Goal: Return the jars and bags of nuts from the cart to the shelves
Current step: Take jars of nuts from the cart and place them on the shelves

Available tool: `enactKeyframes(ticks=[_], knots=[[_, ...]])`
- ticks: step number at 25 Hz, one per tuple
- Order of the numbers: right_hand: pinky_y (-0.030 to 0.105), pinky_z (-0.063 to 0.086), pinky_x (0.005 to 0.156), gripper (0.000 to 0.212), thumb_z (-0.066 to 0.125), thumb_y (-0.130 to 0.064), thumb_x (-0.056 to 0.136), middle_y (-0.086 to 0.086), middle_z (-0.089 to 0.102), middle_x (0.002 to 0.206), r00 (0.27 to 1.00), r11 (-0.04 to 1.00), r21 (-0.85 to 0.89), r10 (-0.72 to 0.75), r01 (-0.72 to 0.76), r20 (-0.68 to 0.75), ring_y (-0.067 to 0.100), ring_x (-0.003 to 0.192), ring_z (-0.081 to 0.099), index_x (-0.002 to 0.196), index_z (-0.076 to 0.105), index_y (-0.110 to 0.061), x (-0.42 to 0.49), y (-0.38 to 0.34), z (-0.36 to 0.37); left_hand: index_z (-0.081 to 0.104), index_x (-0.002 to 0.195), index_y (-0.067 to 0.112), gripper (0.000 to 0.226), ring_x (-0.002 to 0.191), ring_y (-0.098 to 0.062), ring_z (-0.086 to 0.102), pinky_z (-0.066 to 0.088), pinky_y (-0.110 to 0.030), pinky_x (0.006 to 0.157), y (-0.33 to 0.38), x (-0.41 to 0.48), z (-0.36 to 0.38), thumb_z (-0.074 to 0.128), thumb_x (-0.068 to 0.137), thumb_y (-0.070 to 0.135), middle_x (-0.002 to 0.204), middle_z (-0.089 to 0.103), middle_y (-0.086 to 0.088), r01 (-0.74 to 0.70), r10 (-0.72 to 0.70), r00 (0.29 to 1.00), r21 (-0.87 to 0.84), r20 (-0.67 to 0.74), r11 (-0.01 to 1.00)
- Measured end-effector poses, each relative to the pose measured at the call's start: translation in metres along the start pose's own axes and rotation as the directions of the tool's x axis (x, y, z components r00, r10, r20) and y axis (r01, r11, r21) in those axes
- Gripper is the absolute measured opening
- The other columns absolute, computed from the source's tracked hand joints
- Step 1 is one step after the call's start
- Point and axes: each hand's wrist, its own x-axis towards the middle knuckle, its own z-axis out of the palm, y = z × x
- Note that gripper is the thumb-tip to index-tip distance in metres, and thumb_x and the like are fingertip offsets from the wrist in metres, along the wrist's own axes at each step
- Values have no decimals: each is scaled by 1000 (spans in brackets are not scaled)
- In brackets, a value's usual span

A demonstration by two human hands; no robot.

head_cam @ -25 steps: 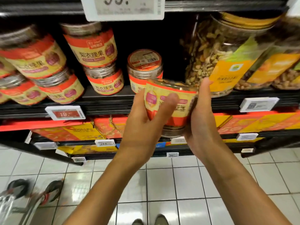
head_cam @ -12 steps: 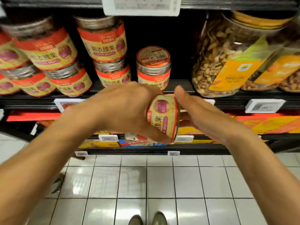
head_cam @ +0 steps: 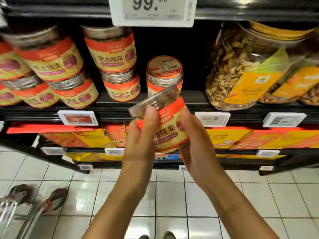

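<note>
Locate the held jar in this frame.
Head view, centre: the jar is tilted between the left hand and right hand, in front of the shelf, just below the lone jar standing on it.

I count nine small clear plastic jars with orange-and-yellow labels point(head_cam: 110, 49). Eight sit on the black shelf point(head_cam: 189, 99), the two leftmost cut off by the frame's edge. The ninth jar point(head_cam: 165, 133) is gripped between my left hand point(head_cam: 141, 140) and right hand point(head_cam: 195, 140). Three big clear jars of pale nuts point(head_cam: 233, 66) stand to the right, the last barely in view. One large white price tag point(head_cam: 152, 11) hangs above, and three small price tags point(head_cam: 77, 118) line that shelf's edge.
</note>
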Motion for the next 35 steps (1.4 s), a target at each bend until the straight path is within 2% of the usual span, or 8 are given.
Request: enactKeyframes(ticks=[4, 7, 13, 17, 20, 26, 30, 35], knots=[[18, 50, 88, 49, 47, -49, 86, 2, 58, 126, 964, 910, -324, -262, 259, 34, 7, 112, 59, 129, 52, -24, -15, -10, -6, 59, 113, 3, 52, 87, -23, 71, 58, -30, 69, 21, 16, 14, 56, 76, 39, 98, 72, -14, -182, 182, 983, -19, 9, 983], [13, 46, 87, 43, 41, -43, 89, -2, 60, 124, 883, 814, -373, -467, 446, 36, 8, 114, 58, 125, 56, -25, -21, -26, -16, 46, 110, 10, 54, 79, -8, 70, 56, -24, 65, 36, 23, 18, 68, 72, 41, 81, 72, 10, -345, 343, 939, 79, 35, 935], [25, 41, 104, 41, 40, -28, 93, -4, 59, 131, 881, 853, -219, -462, 474, 105, 7, 125, 51, 131, 50, -16, 18, -57, -12, 43, 106, 26, 43, 100, 1, 60, 48, -27, 87, 53, 50, 36, 43, 78, 59, 103, 62, 15, -499, 494, 866, 117, 75, 858], [5, 47, 72, 28, 40, -21, 95, -18, 72, 84, 917, 897, -187, -392, 399, 77, -9, 88, 64, 87, 67, -25, 58, -65, -8, 34, 141, 32, 68, 131, 0, 40, 27, -34, 115, 51, 86, 26, 21, 82, 62, 144, 42, 16, -355, 351, 934, 46, 68, 934], [1, 44, 64, 42, 34, -23, 100, -25, 69, 71, 929, 893, -262, -365, 367, 59, -14, 76, 63, 72, 65, -28, 82, -61, -6, 35, 143, 34, 73, 133, 0, 37, 23, -34, 117, 48, 111, 18, 15, 83, 70, 146, 39, 18, -244, 243, 970, 145, 23, 959], [-3, 42, 61, 63, 26, -37, 99, -32, 65, 64, 922, 882, -269, -379, 387, 84, -21, 71, 59, 55, 70, -43, 101, -52, -12, 26, 147, 15, 66, 132, 7, 34, 29, -7, 102, 32, 106, 3, 10, 96, 53, 152, 32, 9, -340, 324, 936, 107, 140, 934], [-1, 42, 66, 47, 30, -42, 92, -34, 67, 77, 906, 878, -225, -411, 423, 99, -20, 83, 60, 68, 70, -45, 99, -33, -14, 37, 143, 22, 72, 129, 12, 35, 23, -22, 114, 9, 92, -10, 19, 85, 62, 144, 40, 19, -325, 295, 943, 222, 157, 919], [5, 45, 72, 48, 28, -45, 92, -33, 67, 76, 934, 920, -170, -339, 354, 110, -18, 84, 60, 68, 70, -51, 106, -31, 0, 35, 135, 39, 45, 129, 13, 35, 26, -21, 113, 8, 84, -10, 24, 93, 49, 134, 43, 29, -429, 388, 901, 262, 196, 864]])
